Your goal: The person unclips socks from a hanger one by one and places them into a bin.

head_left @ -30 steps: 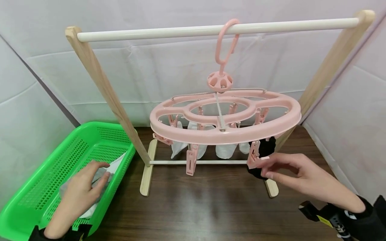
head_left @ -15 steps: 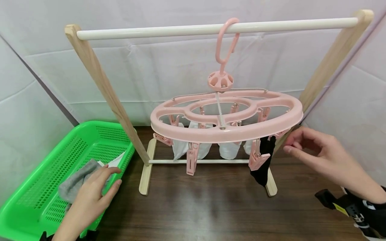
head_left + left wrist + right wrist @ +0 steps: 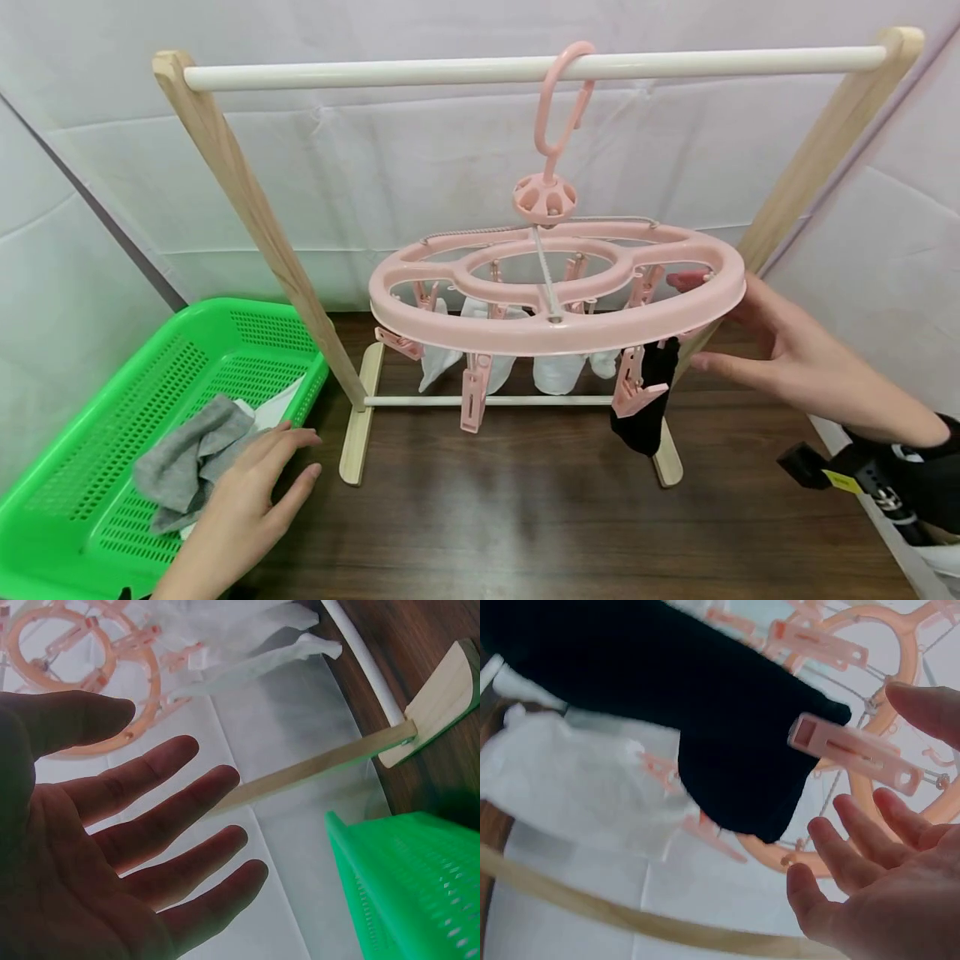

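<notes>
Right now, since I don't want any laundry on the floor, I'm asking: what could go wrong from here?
The right hand is close by the pink hanger, which hangs by a hook over the white bar; a bump might set it swinging.

The right wrist view shows one peg near a corner of the black cloth, so the cloth could slip if jostled.
</notes>
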The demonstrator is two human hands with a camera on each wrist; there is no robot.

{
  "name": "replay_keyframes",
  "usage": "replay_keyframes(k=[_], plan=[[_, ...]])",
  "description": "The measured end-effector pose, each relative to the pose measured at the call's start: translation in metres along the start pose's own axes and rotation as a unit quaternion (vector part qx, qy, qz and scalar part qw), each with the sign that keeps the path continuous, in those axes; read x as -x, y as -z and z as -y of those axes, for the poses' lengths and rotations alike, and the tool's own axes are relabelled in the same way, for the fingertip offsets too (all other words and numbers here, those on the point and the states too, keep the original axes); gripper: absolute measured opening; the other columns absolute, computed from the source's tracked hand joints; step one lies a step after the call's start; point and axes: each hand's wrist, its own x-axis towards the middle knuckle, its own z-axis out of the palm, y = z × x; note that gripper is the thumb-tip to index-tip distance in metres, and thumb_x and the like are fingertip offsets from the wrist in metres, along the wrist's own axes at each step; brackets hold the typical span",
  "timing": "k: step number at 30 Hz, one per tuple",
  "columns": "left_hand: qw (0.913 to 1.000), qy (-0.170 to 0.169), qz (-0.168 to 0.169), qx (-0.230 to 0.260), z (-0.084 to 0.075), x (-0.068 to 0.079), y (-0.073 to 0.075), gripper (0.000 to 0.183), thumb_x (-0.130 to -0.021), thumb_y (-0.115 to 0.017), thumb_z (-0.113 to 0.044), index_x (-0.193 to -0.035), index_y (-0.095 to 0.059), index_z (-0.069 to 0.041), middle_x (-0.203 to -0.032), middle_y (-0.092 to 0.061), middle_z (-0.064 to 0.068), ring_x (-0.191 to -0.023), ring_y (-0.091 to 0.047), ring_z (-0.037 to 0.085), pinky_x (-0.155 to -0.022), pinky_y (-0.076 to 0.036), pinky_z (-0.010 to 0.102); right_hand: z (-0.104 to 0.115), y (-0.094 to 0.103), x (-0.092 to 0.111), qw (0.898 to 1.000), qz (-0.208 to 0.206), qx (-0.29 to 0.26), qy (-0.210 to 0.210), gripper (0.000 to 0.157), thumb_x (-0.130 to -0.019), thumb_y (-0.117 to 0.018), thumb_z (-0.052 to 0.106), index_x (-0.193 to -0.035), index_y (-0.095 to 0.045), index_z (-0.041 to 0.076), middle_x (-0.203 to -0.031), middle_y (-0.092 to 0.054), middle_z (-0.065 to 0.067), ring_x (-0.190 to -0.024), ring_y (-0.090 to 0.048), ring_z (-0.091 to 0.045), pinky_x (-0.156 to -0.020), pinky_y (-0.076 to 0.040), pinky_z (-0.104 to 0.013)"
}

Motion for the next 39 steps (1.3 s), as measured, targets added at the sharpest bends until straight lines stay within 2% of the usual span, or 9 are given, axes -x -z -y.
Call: replay_keyframes(k=[4,7,13,18,22,29,35,38,39], plan=[[1.0,0.0,0.004,0.001,-0.001,0.001,-0.006,0.031,-0.078,-0.074,0.002,-0.107,-0.064,-0.006,-0.109,-0.064,0.011,-0.113,-0.054,0.039,-0.085,-0.045,0.055,0.004,0.001,-0.001,0.998,0.026,-0.04,-0.036,0.069,-0.089,-0.068,-0.001,-0.148,-0.038,0.018,-0.138,-0.05,-0.007,-0.117,-0.052,-0.016,-0.087,-0.043,-0.019],[1.0,-0.006,0.003,-0.002,-0.001,0.001,-0.01,0.033,-0.076,-0.076,0.003,-0.106,-0.065,-0.005,-0.108,-0.063,0.011,-0.113,-0.054,0.039,-0.085,-0.046,0.055,0.005,0.001,-0.001,0.996,0.038,-0.069,-0.047,0.062,-0.092,-0.063,-0.001,-0.147,-0.04,0.016,-0.14,-0.048,-0.008,-0.116,-0.053,-0.018,-0.085,-0.046,-0.023],[0.9999,-0.011,0.005,0.0,-0.001,0.003,-0.016,0.035,-0.073,-0.078,0.003,-0.105,-0.066,-0.006,-0.106,-0.065,0.009,-0.113,-0.055,0.037,-0.086,-0.047,0.053,0.001,-0.001,0.005,0.996,0.015,-0.065,-0.057,0.056,-0.093,-0.06,-0.003,-0.144,-0.042,0.013,-0.123,-0.057,-0.01,-0.105,-0.059,-0.018,-0.079,-0.05,-0.025],[0.9998,-0.022,0.005,0.0,-0.001,0.004,-0.02,0.033,-0.074,-0.077,0.003,-0.103,-0.066,-0.008,-0.106,-0.065,0.007,-0.111,-0.057,0.035,-0.087,-0.047,0.051,-0.003,-0.001,0.01,0.994,0.005,-0.099,-0.046,0.055,-0.093,-0.057,-0.008,-0.143,-0.04,0.008,-0.121,-0.058,-0.013,-0.108,-0.059,-0.018,-0.081,-0.05,-0.023],[0.9998,-0.016,0.015,-0.003,-0.002,0.005,-0.023,0.031,-0.075,-0.077,0.001,-0.102,-0.066,-0.009,-0.105,-0.065,0.006,-0.111,-0.057,0.035,-0.085,-0.048,0.051,-0.008,-0.001,0.016,0.993,-0.01,-0.108,-0.039,0.057,-0.093,-0.054,-0.011,-0.144,-0.04,0.008,-0.116,-0.06,-0.012,-0.102,-0.061,-0.017,-0.078,-0.05,-0.022],[0.9995,-0.03,0.01,-0.004,-0.002,0.006,-0.027,0.032,-0.074,-0.077,0.001,-0.102,-0.066,-0.01,-0.106,-0.065,0.007,-0.109,-0.058,0.035,-0.085,-0.048,0.049,-0.018,0.001,0.025,0.984,-0.021,-0.176,-0.016,0.044,-0.092,-0.049,-0.017,-0.133,-0.049,0.0,-0.107,-0.061,-0.01,-0.094,-0.06,-0.017,-0.076,-0.048,-0.02],[0.9992,-0.037,0.011,0.003,-0.003,0.009,-0.032,0.025,-0.079,-0.076,-0.004,-0.102,-0.066,-0.008,-0.106,-0.064,0.008,-0.11,-0.057,0.036,-0.086,-0.047,0.049,-0.019,0.0,0.03,0.988,-0.025,-0.153,0.013,0.048,-0.09,-0.049,-0.021,-0.133,-0.05,-0.002,-0.109,-0.063,-0.008,-0.092,-0.063,-0.014,-0.076,-0.049,-0.018],[0.999,-0.04,0.019,0.007,-0.005,0.011,-0.035,0.028,-0.077,-0.077,-0.003,-0.101,-0.066,-0.009,-0.105,-0.064,0.006,-0.11,-0.057,0.035,-0.086,-0.048,0.048,-0.019,-0.002,0.032,0.986,-0.017,-0.162,0.039,0.048,-0.088,-0.049,-0.024,-0.131,-0.049,-0.005,-0.111,-0.064,-0.011,-0.094,-0.065,-0.014,-0.077,-0.05,-0.019],[0.9988,-0.043,0.021,0.009,-0.005,0.011,-0.036,0.024,-0.08,-0.076,-0.006,-0.101,-0.066,-0.009,-0.105,-0.064,0.005,-0.11,-0.057,0.034,-0.086,-0.048,0.048,-0.018,-0.003,0.032,0.985,-0.016,-0.167,0.047,0.047,-0.087,-0.049,-0.025,-0.131,-0.049,-0.006,-0.111,-0.064,-0.011,-0.095,-0.066,-0.015,-0.076,-0.051,-0.019]])
